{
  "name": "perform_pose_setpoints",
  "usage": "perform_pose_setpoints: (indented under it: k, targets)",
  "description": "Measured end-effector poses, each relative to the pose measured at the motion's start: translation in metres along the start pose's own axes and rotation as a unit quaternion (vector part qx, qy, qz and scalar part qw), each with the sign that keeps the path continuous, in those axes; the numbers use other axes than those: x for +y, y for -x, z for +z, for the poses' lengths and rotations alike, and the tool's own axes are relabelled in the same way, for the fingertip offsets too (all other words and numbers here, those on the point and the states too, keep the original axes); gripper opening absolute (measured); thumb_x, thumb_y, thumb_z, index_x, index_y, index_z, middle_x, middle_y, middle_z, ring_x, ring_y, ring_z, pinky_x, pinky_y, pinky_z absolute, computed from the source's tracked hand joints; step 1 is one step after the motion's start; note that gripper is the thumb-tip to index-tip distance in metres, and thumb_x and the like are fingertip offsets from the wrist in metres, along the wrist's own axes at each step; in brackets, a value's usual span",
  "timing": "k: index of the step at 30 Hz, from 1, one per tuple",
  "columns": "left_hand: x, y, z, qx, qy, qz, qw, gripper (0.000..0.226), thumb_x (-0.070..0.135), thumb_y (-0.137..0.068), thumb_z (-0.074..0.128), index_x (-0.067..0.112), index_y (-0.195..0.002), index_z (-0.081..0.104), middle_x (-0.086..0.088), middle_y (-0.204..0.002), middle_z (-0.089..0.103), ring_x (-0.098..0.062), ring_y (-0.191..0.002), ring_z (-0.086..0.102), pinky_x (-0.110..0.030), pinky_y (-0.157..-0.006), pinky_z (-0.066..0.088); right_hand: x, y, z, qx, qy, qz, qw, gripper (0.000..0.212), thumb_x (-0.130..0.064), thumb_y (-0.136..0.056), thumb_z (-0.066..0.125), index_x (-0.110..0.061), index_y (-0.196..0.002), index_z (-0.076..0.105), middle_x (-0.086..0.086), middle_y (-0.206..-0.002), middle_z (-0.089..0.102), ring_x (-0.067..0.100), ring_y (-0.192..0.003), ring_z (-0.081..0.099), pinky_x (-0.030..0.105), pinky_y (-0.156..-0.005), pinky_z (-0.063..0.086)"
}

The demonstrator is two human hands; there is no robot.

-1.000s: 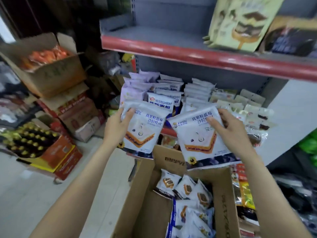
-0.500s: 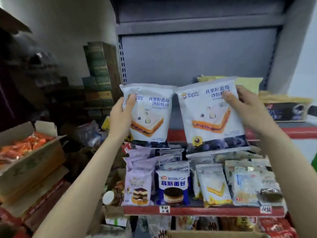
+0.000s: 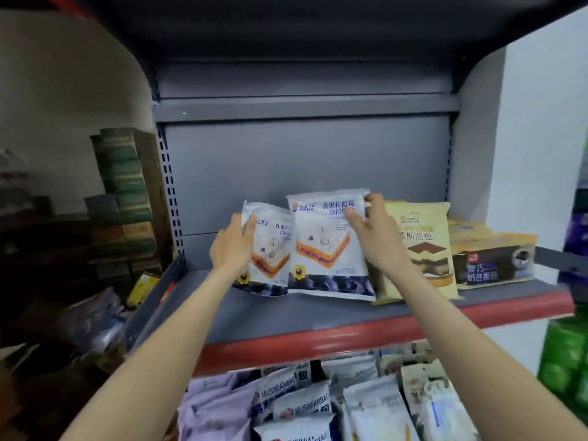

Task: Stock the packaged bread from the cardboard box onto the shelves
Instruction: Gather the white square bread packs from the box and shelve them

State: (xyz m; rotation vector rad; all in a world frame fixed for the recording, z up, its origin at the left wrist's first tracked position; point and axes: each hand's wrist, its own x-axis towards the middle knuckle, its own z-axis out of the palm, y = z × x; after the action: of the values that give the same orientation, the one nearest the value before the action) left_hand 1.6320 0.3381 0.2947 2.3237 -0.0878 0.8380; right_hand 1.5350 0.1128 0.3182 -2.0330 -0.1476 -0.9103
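Two white bread packs with a blueberry sandwich picture stand upright on the grey upper shelf (image 3: 286,316). My left hand (image 3: 230,245) grips the left pack (image 3: 270,249) by its upper left edge. My right hand (image 3: 374,230) pinches the right pack (image 3: 321,246) at its top right corner. The right pack overlaps the left one and stands against a yellow mousse-bread pack (image 3: 420,249). The cardboard box is out of view.
A dark snack pack (image 3: 490,262) lies at the shelf's right end. The left part of the upper shelf is bare. The lower shelf (image 3: 302,405) holds several bread packs. Stacked green cartons (image 3: 127,192) stand to the left of the shelving.
Both hands lifted the two packs from the box up past the lower shelf and set them on the upper shelf. The view tilted upward; the box dropped out of sight.
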Motion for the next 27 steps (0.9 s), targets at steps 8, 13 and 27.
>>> perform_pose_setpoints:
  k: [8, 13, 27]
  targets:
    - [0.007, -0.050, 0.030, -0.061, 0.178, -0.081, 0.979, 0.045, 0.046, -0.099, 0.032, 0.012, -0.125, 0.045, -0.011, -0.119, 0.059, -0.033, -0.111, 0.053, -0.044, -0.094, 0.044, 0.023, -0.012, 0.020, 0.007, 0.001, -0.006, 1.000, 0.022, -0.030, -0.097, 0.047, -0.014, -0.106, 0.034, 0.005, -0.085, 0.055, 0.024, -0.081, 0.052, 0.034, -0.064, 0.034]
    - [0.004, -0.055, 0.053, -0.174, 0.250, -0.129, 0.944, 0.029, 0.027, -0.100, 0.039, 0.012, -0.124, 0.048, -0.010, -0.116, 0.060, -0.023, -0.093, 0.059, -0.047, -0.090, 0.052, 0.034, -0.021, 0.050, -0.003, -0.007, 0.016, 1.000, 0.017, -0.025, -0.098, 0.044, -0.015, -0.101, 0.032, 0.012, -0.089, 0.056, 0.028, -0.081, 0.056, 0.032, -0.066, 0.036]
    - [0.011, -0.008, -0.002, -0.174, 0.139, -0.020, 0.975, 0.040, 0.018, -0.093, 0.052, 0.018, -0.133, 0.045, 0.003, -0.127, 0.054, -0.016, -0.120, 0.049, -0.027, -0.092, 0.039, 0.006, 0.001, 0.100, -0.158, 0.201, 0.068, 0.964, 0.077, -0.006, -0.090, 0.047, -0.007, -0.149, -0.001, 0.017, -0.154, 0.004, 0.039, -0.134, 0.023, 0.043, -0.105, 0.030]
